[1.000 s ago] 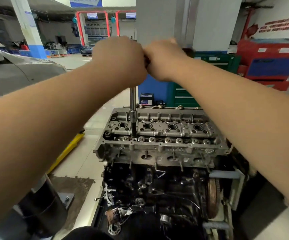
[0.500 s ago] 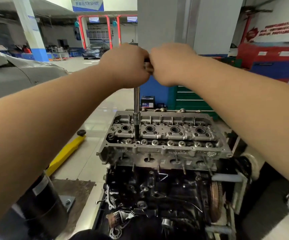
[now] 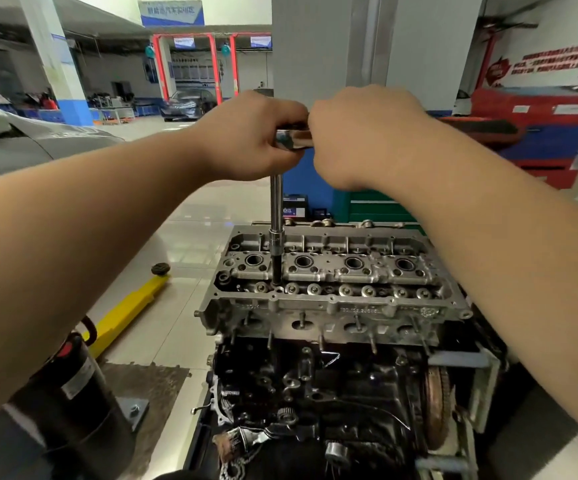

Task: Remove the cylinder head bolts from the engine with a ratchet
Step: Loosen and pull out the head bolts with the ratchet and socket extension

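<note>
Head view, nearest first: the black engine block (image 3: 315, 386) fills the bottom of the picture with a loose tangle of chain and brackets at its foot, a flywheel (image 3: 436, 407) on its right end and a dark cylindrical tank (image 3: 73, 386) just to its left on the floor. On top of the block sits the bare aluminium cylinder head (image 3: 332, 299), where the bolts to be removed lie, sunk deep in their wells and not themselves visible. A long extension bar (image 3: 276, 209) stands upright with its dark socket dropped into a well near the head's left end. Above it, the left hand (image 3: 246, 136) is curled over the ratchet (image 3: 294, 138) at the top of the bar, and the right hand (image 3: 360, 136) is closed round the handle right beside it, the two fists almost touching. With so tall a bar, I judge the main risk is tilt: if the pull drags the top sideways, the socket could ride up and round the bolt head, or slip off altogether and send knuckles down onto the studs and sharp casting edges. Gripping close to the ratchet's head also gives little leverage, so a sudden break-free could jolt both hands. Farther off lie a yellow lift arm (image 3: 124, 313) on the tiled floor, a grey pillar (image 3: 322, 46), and a parked car (image 3: 187, 103).
</note>
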The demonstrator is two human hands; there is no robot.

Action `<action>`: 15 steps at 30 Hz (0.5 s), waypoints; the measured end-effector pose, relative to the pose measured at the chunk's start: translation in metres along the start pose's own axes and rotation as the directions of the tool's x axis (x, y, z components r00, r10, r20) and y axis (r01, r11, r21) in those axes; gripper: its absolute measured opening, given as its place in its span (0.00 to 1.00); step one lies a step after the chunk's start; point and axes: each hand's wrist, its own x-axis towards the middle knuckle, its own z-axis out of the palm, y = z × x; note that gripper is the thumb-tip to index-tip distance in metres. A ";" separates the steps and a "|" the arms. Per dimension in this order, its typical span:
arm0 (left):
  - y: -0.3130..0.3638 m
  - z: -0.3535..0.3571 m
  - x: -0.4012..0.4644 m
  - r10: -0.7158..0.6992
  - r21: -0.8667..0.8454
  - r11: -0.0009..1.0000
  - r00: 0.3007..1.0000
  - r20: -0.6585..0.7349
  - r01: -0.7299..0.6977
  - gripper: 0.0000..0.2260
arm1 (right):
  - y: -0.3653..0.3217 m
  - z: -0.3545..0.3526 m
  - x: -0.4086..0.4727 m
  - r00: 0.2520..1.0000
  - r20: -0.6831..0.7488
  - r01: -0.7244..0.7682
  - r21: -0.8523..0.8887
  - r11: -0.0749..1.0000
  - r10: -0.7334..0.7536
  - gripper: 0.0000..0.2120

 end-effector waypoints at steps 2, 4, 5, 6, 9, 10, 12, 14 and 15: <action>0.011 0.006 0.006 -0.145 0.106 0.983 0.989 -0.034 0.148 0.09 | 0.005 0.013 0.015 0.999 0.035 -0.020 0.090 0.996 0.017 0.10; 0.031 0.012 0.017 -0.343 0.407 0.844 0.935 -0.090 0.349 0.08 | 0.008 0.029 0.029 0.997 0.040 0.052 0.261 0.964 -0.064 0.11; 0.045 0.015 0.022 -0.403 0.510 0.766 0.910 -0.095 0.392 0.10 | 0.006 0.037 0.034 0.996 0.005 0.086 0.334 0.939 -0.093 0.13; 0.053 0.015 0.025 -0.451 0.551 0.719 0.888 -0.092 0.423 0.12 | 0.002 0.043 0.037 0.995 -0.032 0.096 0.406 0.909 -0.091 0.13; 0.039 0.018 0.025 -0.435 0.467 0.765 0.891 -0.133 0.443 0.13 | -0.006 0.049 0.042 1.000 -0.024 0.019 0.463 0.886 -0.009 0.19; 0.027 0.017 0.021 -0.385 0.382 0.827 0.911 -0.150 0.413 0.12 | -0.007 0.048 0.044 1.000 -0.002 -0.011 0.390 0.921 0.013 0.17; 0.007 0.011 0.012 -0.238 0.191 0.949 0.967 -0.091 0.252 0.10 | -0.005 0.030 0.039 0.997 0.055 -0.070 0.188 0.980 0.060 0.10; -0.007 0.005 0.003 -0.060 -0.019 0.998 0.998 0.013 0.061 0.08 | -0.005 0.008 0.019 0.994 0.084 -0.062 -0.023 0.998 0.064 0.12; -0.010 0.003 0.002 -0.008 -0.105 0.994 0.999 0.052 0.013 0.12 | -0.008 -0.002 0.005 0.999 0.046 -0.023 -0.117 0.993 0.029 0.14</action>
